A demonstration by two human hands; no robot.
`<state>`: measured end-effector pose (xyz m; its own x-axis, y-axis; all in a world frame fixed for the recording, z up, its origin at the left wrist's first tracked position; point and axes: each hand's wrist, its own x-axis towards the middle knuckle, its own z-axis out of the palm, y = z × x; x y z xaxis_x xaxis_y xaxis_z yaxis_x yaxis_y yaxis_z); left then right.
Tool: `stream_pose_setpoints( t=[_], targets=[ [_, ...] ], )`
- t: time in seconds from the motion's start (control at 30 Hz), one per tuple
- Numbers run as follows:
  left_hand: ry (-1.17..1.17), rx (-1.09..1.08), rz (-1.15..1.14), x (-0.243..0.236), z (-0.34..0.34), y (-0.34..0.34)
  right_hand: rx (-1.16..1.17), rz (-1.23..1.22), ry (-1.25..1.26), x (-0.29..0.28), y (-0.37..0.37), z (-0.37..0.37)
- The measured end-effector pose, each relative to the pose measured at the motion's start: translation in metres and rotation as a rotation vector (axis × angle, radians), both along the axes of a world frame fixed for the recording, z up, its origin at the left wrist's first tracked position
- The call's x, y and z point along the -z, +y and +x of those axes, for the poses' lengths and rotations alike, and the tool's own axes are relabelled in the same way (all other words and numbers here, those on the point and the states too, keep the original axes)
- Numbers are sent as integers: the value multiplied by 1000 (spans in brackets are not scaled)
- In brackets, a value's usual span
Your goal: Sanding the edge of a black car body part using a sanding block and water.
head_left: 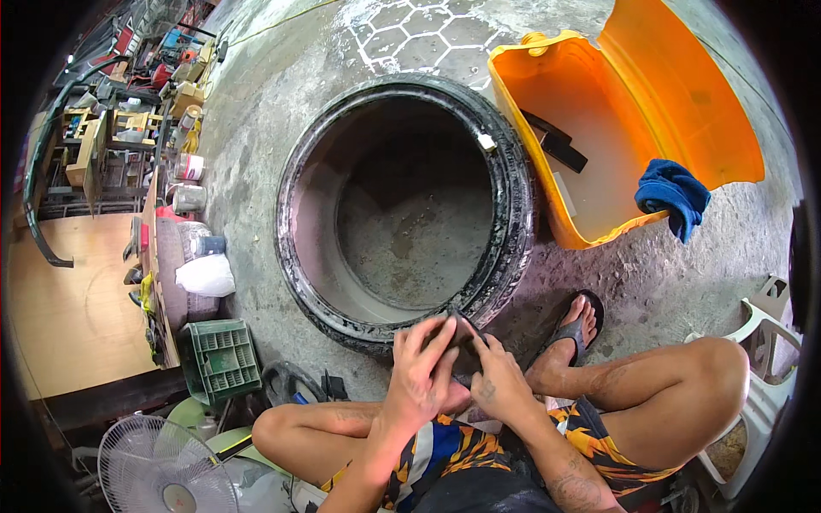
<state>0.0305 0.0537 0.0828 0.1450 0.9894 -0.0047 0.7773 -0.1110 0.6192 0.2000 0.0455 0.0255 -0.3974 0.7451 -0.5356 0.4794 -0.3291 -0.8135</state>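
Note:
Close in front of me, my left hand (417,369) and my right hand (498,376) are together over the near edge of a large wheel rim (312,184). The fingers of both hands pinch a small, dark, flat piece (467,329), which looks like a folded sheet; the fingers hide part of it. The rim lies flat on the floor as a wide hollow ring, its black outer edge wet and smeared. A small white block (487,143) sits on its upper right edge.
Right of the rim stands a cut-open yellow container (629,98) holding cloudy water and a black block (564,156). A blue cloth (673,198) hangs over its edge. At left are a green crate (220,361), a fan (167,470) and cluttered shelves. A white plastic chair (761,389) stands right.

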Motion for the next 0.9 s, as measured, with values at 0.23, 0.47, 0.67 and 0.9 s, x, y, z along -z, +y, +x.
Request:
stream_pose_setpoints(
  t=[0.23,0.47,0.67,0.9],
  targets=[
    [45,-52,-33,-1,0,-10,-1,51,-7,8,-6,1],
    [-103,-352,-19,31,-29,8,-20,30,-4,-3,5,1],
    [177,-359,-9,69,-44,-11,-10,34,-3,-3,3,-3],
    [-32,-333,-53,39,-45,-5,-17,42,-51,-5,5,-3]
  ],
)
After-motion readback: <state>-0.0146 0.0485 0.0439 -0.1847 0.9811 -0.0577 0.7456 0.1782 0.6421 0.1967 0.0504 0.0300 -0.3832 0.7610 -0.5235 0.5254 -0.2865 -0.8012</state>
